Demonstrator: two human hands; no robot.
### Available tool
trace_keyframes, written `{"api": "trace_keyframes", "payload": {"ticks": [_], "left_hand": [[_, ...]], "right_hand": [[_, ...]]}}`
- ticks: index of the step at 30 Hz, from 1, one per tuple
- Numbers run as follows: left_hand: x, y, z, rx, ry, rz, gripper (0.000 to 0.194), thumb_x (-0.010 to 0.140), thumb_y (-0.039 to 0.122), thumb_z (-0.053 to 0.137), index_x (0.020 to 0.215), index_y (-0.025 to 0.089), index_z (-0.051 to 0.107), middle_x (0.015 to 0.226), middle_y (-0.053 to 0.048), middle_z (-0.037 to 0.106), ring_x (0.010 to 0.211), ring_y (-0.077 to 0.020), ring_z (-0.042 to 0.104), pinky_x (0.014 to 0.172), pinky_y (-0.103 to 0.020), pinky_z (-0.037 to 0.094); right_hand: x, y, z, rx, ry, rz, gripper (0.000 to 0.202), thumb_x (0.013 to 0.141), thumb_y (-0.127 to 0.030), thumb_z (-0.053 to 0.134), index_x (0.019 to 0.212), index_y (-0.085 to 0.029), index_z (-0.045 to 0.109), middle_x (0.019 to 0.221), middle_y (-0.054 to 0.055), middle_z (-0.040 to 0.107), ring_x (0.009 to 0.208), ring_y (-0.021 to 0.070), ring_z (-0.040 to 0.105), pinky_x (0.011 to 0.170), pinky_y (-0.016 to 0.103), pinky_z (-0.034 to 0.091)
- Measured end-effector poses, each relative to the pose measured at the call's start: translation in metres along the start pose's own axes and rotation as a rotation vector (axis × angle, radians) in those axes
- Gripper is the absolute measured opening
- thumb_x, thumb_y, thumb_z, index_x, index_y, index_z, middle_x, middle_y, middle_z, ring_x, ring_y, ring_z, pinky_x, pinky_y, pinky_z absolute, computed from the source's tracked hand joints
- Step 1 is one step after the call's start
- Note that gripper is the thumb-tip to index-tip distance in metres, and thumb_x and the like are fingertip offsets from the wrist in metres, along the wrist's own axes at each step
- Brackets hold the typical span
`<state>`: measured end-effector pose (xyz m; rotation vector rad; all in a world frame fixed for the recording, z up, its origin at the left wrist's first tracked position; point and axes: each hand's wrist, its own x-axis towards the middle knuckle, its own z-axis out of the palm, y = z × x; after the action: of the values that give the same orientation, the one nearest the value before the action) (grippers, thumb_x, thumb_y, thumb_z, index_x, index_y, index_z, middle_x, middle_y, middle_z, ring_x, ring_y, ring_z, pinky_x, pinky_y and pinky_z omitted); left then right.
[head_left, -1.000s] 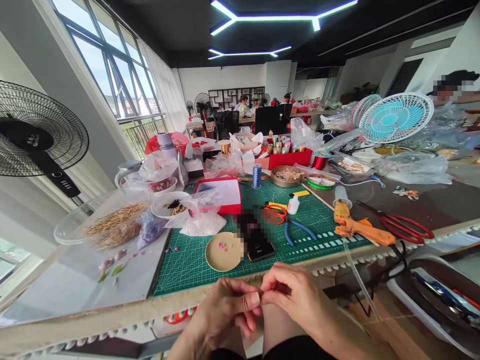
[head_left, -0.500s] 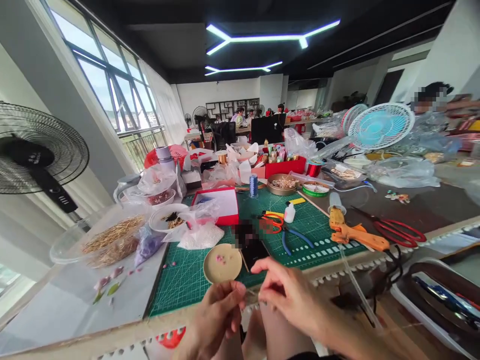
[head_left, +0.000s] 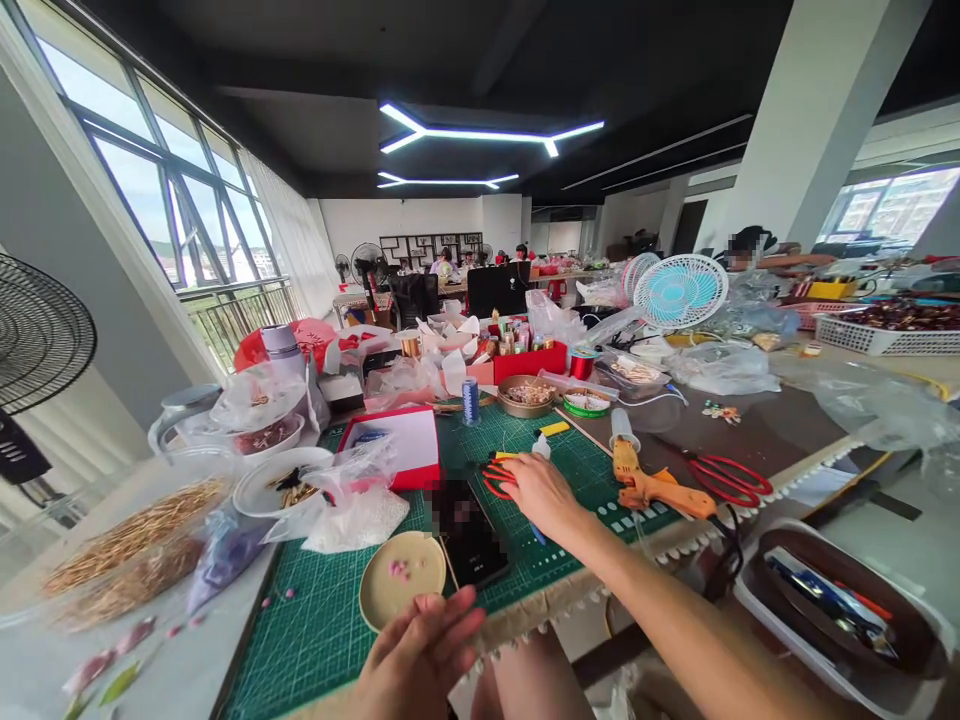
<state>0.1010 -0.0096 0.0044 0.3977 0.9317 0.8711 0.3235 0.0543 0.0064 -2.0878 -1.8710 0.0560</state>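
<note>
Since half a sec ago: right hand (head_left: 534, 492) gone from the lap out over green cutting mat (head_left: 330, 620), now resting on the orange-handled scissors (head_left: 498, 478) and blue-handled pliers (head_left: 535, 532); fingers curled down onto them, can't tell if actually gripping. Left hand (head_left: 420, 650) stayed low at 6 o'clock by table edge (head_left: 570, 590), fingers loosely spread, holding nothing visible.

Containers: tan round dish (head_left: 402, 592) w/ a few pink beads, just at 12 of left hand. White bowl (head_left: 279, 482) w/ dark bits at 10 o'clock. Clear tub (head_left: 112, 545) of straw-coloured pins at 9, far left. Red-rimmed box (head_left: 391, 445) w/ white inside at 11 of right hand. Round tin (head_left: 526, 395) w/ pale pieces at 12, green-rimmed lid (head_left: 586, 403) beside it. Red tray (head_left: 529, 360) of small bottles behind.

Around: phone (head_left: 469, 535) lying betw. dish and right hand, touching neither clearly. Plastic bag of white beads (head_left: 352, 515) at 10 of dish. Orange glue gun (head_left: 652, 488) at 3 of right hand, red scissors (head_left: 727, 480) beyond. Blue thread spool (head_left: 470, 400) at 12. Small white glue bottle (head_left: 540, 447) just past right fingertips. Blue desk fan (head_left: 679, 292) at 1 o'clock.

Edges/room: mat front strip near 7 o'clock bare; fringe trim along table edge; bin (head_left: 840, 610) below at 4.
</note>
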Motion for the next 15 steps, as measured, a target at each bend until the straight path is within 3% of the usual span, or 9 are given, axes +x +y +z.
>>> {"api": "trace_keyframes", "payload": {"ticks": [3,8,12,15], "left_hand": [[-0.005,0.001,0.011,-0.049,0.022,0.003,0.017,0.087,0.010,0.053,0.076,0.008,0.065,0.102,-0.022,0.072,0.091,-0.0292,0.070,0.070,-0.033,0.056],[-0.005,-0.001,0.015,-0.063,-0.066,-0.007,0.013,0.087,0.009,0.054,0.080,0.005,0.064,0.103,-0.024,0.071,0.094,-0.0304,0.069,0.075,-0.034,0.059],[0.000,-0.003,0.014,-0.093,-0.062,-0.012,0.014,0.088,0.008,0.053,0.083,0.003,0.065,0.101,-0.023,0.072,0.096,-0.0313,0.069,0.075,-0.034,0.060],[0.003,-0.003,0.015,-0.103,-0.070,0.015,0.014,0.087,0.006,0.053,0.081,0.003,0.065,0.098,-0.023,0.073,0.095,-0.0323,0.069,0.073,-0.034,0.061]], "right_hand": [[0.024,-0.017,0.009,-0.044,-0.104,0.066,0.025,0.090,-0.032,0.057,0.109,-0.015,0.059,0.114,0.007,0.061,0.102,0.0213,0.059,0.088,0.044,0.049],[0.042,-0.021,0.006,0.057,-0.168,0.155,0.028,0.090,-0.032,0.058,0.112,-0.015,0.058,0.115,0.008,0.060,0.101,0.0215,0.060,0.087,0.044,0.050],[0.013,-0.005,-0.015,0.303,-0.108,0.150,0.029,0.086,-0.033,0.062,0.109,-0.015,0.058,0.114,0.007,0.060,0.103,0.0229,0.058,0.090,0.047,0.047],[-0.036,0.009,-0.023,0.593,-0.115,0.172,0.027,0.086,-0.038,0.061,0.100,-0.014,0.060,0.094,0.003,0.064,0.083,0.0171,0.062,0.076,0.038,0.052]]}}
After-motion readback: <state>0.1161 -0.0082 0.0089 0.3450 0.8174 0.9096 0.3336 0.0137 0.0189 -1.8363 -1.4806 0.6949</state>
